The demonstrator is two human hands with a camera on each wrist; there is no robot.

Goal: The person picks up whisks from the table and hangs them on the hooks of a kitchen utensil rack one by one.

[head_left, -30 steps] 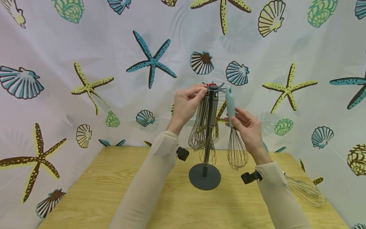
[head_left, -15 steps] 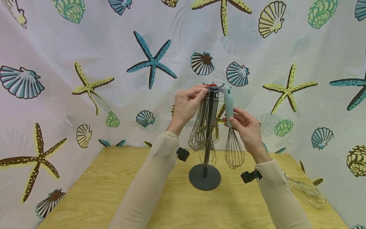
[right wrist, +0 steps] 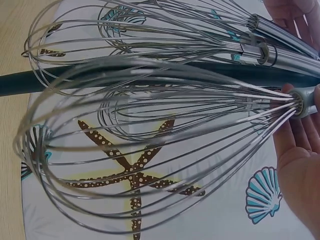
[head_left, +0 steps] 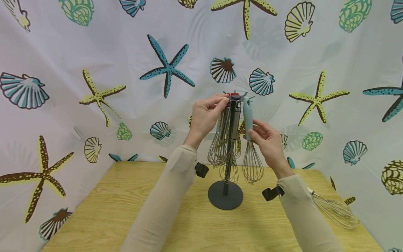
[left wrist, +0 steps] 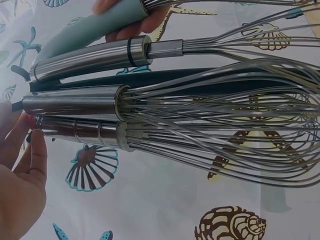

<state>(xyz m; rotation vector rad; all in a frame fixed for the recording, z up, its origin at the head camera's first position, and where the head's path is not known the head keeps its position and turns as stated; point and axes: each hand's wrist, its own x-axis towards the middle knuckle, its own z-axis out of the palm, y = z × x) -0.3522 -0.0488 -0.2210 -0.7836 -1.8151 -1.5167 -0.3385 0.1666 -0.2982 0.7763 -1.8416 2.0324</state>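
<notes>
A dark grey stand (head_left: 225, 196) with a round base and a ring of hooks (head_left: 242, 95) at its top holds several metal-handled whisks (head_left: 234, 122) (left wrist: 75, 100). My left hand (head_left: 203, 117) pinches the stand's top at the left side, fingertips right by the hooks and the whisks' handle ends; the exact grip is partly hidden. In my right hand (head_left: 267, 140) is a whisk with a pale blue handle (head_left: 248, 117), gripped low on the handle between thumb and fingers. It hangs upright, wires (right wrist: 165, 150) down, with its handle hole close to a right-hand hook.
Another whisk (head_left: 337, 210) lies on the wooden table (head_left: 141, 210) at the right, partly behind my right forearm. A white curtain (head_left: 126, 45) printed with starfish and shells stands behind and on both sides.
My right hand has brought the pale blue whisk leftward and slightly down, so its handle top now overlaps the right-hand hooks in the head view. The left hand has stayed in place.
</notes>
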